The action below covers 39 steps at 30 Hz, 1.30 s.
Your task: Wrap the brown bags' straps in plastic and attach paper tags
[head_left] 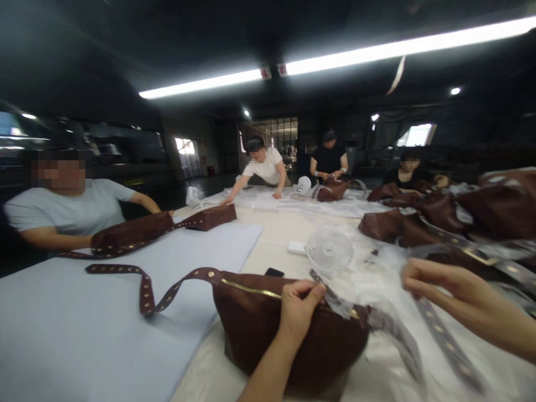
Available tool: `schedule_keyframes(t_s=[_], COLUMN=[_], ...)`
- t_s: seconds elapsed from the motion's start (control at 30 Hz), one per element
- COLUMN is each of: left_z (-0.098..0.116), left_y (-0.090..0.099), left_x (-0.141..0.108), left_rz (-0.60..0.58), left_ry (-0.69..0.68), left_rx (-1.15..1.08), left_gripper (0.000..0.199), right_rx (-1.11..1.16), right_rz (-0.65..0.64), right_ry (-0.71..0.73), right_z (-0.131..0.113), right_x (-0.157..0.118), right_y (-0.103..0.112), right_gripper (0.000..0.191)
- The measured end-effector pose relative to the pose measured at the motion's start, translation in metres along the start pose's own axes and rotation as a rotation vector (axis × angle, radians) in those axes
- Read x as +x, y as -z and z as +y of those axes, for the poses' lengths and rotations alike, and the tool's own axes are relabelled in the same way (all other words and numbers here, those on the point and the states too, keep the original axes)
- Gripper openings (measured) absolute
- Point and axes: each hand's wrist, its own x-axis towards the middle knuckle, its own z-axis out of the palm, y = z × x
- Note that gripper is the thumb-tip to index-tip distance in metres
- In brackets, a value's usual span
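Observation:
A dark brown bag point(255, 321) with a gold zipper lies on the table in front of me. Its studded strap point(146, 290) curls out to the left over a white sheet. My left hand point(299, 304) is closed at the bag's top, pinching a small dark strip point(324, 285) with clear plastic on it. To the right, my right hand point(439, 285) is raised with bent fingers over a strap with metal eyelets point(448, 340); whether it holds anything is hidden. Plastic wrap point(396, 329) covers the strap at the bag's right end.
A white fan point(329, 250) and a black phone point(274, 273) lie beyond the bag. Brown bags point(498, 209) are piled at right. A person point(84, 206) at left handles another bag point(134, 230); several people are farther back.

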Motion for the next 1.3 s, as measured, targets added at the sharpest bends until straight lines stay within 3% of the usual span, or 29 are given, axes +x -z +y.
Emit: schedule_keyframes(t_s=[0.17, 0.27, 0.43, 0.73, 0.8, 0.93, 1.1, 1.3], left_z=[-0.005, -0.003, -0.002, 0.002, -0.005, -0.018, -0.004, 0.018], left_y=[-0.002, -0.003, -0.002, 0.007, 0.007, 0.008, 0.008, 0.010], left_x=[0.009, 0.008, 0.007, 0.004, 0.004, 0.004, -0.002, -0.001], left_rz=[-0.025, -0.010, -0.005, -0.079, -0.040, 0.048, -0.071, -0.248], left_ry=[0.044, 0.058, 0.089, 0.173, 0.181, 0.137, 0.102, -0.002], left_rx=[-0.053, -0.090, -0.134, -0.119, -0.098, -0.067, -0.114, -0.262], left_gripper=[0.033, 0.031, 0.031, 0.029, 0.029, 0.028, 0.030, 0.024], right_rx=[-0.028, -0.148, -0.335, -0.328, -0.300, -0.086, 0.302, 0.569], right_rz=[-0.413, -0.546, -0.577, -0.477, -0.450, -0.453, -0.566, -0.713], right_ry=[0.176, 0.249, 0.233, 0.200, 0.166, 0.042, -0.020, -0.034], right_z=[-0.033, -0.040, -0.030, -0.029, -0.025, -0.005, 0.026, 0.034], right_x=[0.053, 0.081, 0.095, 0.087, 0.086, 0.087, 0.090, 0.095], right_y=[-0.012, -0.027, -0.047, -0.065, -0.069, -0.073, -0.082, -0.086], right_gripper=[0.033, 0.027, 0.019, 0.017, 0.014, 0.023, 0.047, 0.043])
